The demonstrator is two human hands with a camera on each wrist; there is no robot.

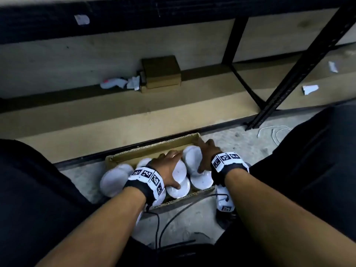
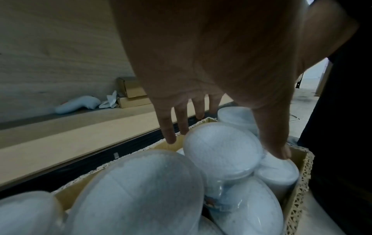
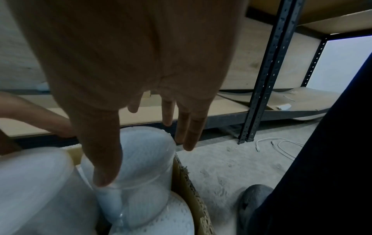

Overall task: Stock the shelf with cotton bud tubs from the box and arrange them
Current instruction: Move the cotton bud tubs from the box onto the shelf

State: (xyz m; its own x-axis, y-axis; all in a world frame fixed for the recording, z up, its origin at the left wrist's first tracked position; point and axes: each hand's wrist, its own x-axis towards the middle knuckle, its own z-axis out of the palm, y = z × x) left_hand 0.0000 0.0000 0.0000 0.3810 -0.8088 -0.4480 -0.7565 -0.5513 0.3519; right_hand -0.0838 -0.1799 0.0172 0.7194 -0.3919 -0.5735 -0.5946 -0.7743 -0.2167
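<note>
At the lower centre of the head view, a cardboard box (image 1: 154,149) on the floor holds white cotton bud tubs (image 1: 111,182). The left hand (image 1: 167,166) spreads over one tub (image 2: 223,149), fingers behind it and thumb at its right edge. Just right of it, the right hand (image 1: 207,157) spans another tub (image 3: 145,159), thumb and fingers on opposite sides. The shelf (image 1: 115,110) lies above, across the frame.
</note>
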